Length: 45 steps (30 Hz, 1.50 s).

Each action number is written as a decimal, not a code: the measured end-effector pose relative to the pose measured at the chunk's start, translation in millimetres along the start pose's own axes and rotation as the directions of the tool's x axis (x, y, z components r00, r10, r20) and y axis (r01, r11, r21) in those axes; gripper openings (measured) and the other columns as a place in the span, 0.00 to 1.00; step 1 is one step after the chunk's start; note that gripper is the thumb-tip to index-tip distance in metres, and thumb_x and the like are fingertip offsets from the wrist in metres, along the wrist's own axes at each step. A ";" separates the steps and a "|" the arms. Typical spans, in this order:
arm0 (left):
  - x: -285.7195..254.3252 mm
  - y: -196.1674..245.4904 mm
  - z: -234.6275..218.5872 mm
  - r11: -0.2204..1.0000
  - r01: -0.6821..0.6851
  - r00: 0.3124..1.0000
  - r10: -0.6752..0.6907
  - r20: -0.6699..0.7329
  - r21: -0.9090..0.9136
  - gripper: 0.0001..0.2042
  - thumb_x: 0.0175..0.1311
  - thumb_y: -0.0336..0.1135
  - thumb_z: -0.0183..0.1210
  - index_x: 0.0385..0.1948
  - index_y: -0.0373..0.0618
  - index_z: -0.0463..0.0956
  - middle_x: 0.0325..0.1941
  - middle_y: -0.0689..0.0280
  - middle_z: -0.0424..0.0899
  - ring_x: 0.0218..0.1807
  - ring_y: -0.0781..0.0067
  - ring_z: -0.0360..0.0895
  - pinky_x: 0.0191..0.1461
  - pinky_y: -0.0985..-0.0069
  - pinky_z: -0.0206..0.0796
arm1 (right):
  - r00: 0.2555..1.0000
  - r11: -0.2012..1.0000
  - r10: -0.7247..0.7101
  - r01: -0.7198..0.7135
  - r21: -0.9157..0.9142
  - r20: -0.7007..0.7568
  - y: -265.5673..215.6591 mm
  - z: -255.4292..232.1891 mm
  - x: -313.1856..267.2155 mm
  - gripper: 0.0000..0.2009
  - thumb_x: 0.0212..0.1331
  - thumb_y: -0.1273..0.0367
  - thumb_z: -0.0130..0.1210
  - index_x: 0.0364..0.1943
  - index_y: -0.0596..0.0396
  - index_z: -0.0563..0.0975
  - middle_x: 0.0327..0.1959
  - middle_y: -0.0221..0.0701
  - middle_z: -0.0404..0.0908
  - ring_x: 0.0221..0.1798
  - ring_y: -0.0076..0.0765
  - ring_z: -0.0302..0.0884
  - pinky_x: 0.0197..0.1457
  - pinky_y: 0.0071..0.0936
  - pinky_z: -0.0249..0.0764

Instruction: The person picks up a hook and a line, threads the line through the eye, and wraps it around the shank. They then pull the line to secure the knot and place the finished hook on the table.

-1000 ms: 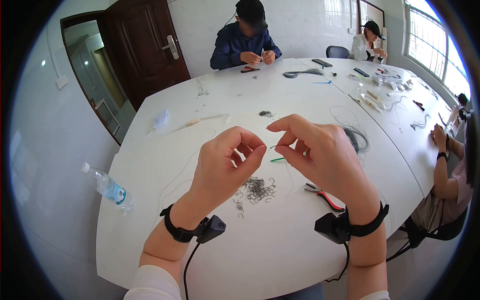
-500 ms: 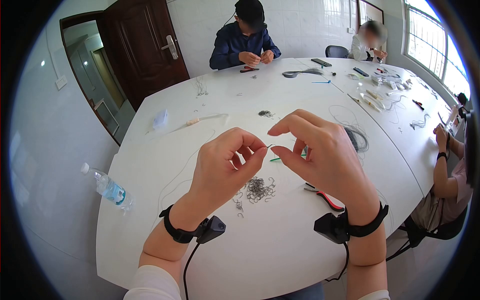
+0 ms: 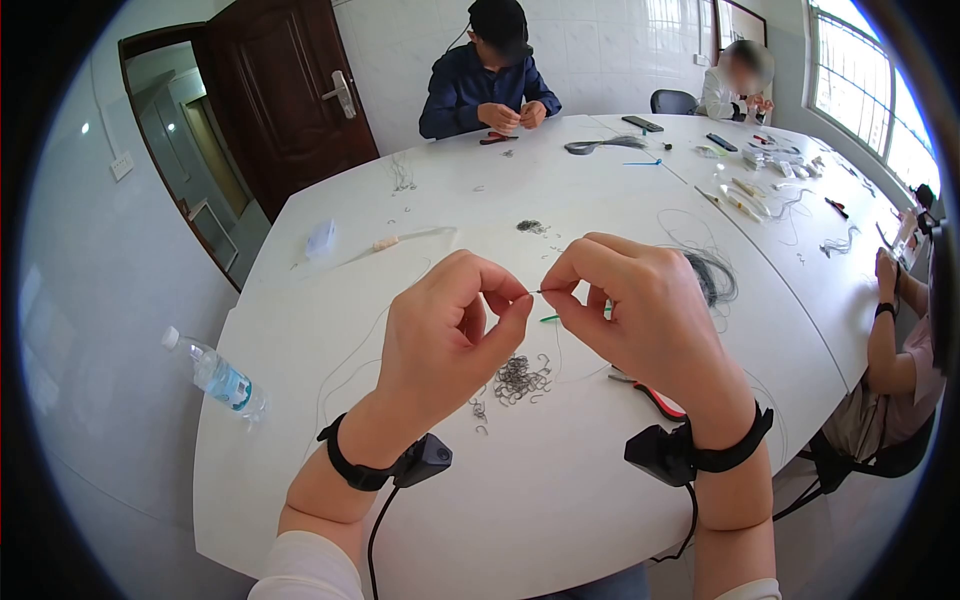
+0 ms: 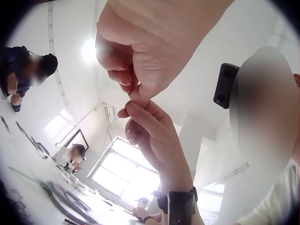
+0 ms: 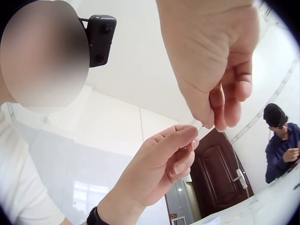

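Thumb and forefinger of the left hand (image 3: 450, 325) pinch a tiny dark metal piece (image 3: 537, 291), seemingly a hook; most of it is hidden by fingertips. The right hand (image 3: 645, 310) pinches at its other side, fingertips almost meeting the left ones. A thin clear line (image 4: 109, 129) loops down beside the right fingertips in the left wrist view. Whether those fingers hold metal, line or both is hard to tell. Below the hands lies a pile of small hooks (image 3: 520, 380) on the white table (image 3: 480, 500).
Red-black pliers (image 3: 660, 402) lie partly behind the right wrist. A water bottle (image 3: 225, 380) leans at left. Beyond are a green tie (image 3: 550, 319), a dark line coil (image 3: 715, 278), a second hook pile (image 3: 531, 227) and a plastic box (image 3: 321, 239). Other people sit around the table.
The right thumb and forefinger parted from the metal piece, then closed together by the left fingertips. The left hand has barely moved. A thin line now hangs in view below the hands.
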<state>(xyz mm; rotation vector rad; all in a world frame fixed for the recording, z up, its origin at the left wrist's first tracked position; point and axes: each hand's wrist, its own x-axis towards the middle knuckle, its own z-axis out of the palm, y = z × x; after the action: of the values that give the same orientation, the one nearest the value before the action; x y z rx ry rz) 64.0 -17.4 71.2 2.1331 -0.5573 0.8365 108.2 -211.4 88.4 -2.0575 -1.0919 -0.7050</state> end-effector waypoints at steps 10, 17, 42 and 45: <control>-0.6 -0.8 2.2 0.995 -0.064 0.998 0.066 -0.013 0.076 0.05 0.58 0.23 0.65 0.30 0.44 0.78 0.30 0.72 0.82 0.18 0.89 0.65 0.21 0.88 0.53 | 1.000 0.999 -0.025 0.025 -0.029 -0.005 -1.6 3.2 -1.6 0.05 0.51 0.73 0.62 0.27 0.52 0.76 0.25 0.27 0.78 0.21 0.38 0.76 0.24 0.32 0.70; -0.9 -1.7 2.2 0.990 -0.082 0.996 0.084 -0.013 0.118 0.06 0.55 0.25 0.67 0.30 0.46 0.79 0.28 0.72 0.82 0.16 0.84 0.69 0.19 0.85 0.58 | 0.999 0.998 -0.037 0.037 -0.048 0.012 -3.5 4.2 -1.7 0.05 0.51 0.73 0.61 0.27 0.52 0.75 0.24 0.27 0.78 0.22 0.40 0.76 0.24 0.33 0.70; -0.9 -0.9 0.3 0.986 -0.096 0.995 0.091 0.038 0.135 0.06 0.55 0.21 0.65 0.29 0.43 0.77 0.29 0.71 0.81 0.17 0.87 0.65 0.21 0.86 0.54 | 0.998 0.999 -0.033 0.034 -0.024 0.045 -1.8 4.2 -2.2 0.04 0.52 0.73 0.61 0.28 0.53 0.76 0.24 0.29 0.79 0.23 0.41 0.77 0.25 0.33 0.71; -0.8 -1.1 0.4 0.989 -0.079 0.996 0.075 0.040 0.123 0.06 0.55 0.21 0.65 0.29 0.42 0.77 0.29 0.71 0.81 0.17 0.87 0.65 0.22 0.86 0.55 | 0.998 0.999 -0.034 0.035 -0.022 0.044 -1.5 5.0 -2.1 0.04 0.51 0.73 0.61 0.28 0.53 0.76 0.24 0.29 0.79 0.23 0.41 0.78 0.25 0.33 0.71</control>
<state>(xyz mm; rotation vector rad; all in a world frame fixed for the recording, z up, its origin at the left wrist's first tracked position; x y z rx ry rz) 64.3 -16.9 69.8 2.2557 -0.6235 0.8994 106.6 -207.8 84.3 -2.0869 -1.1505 -0.6959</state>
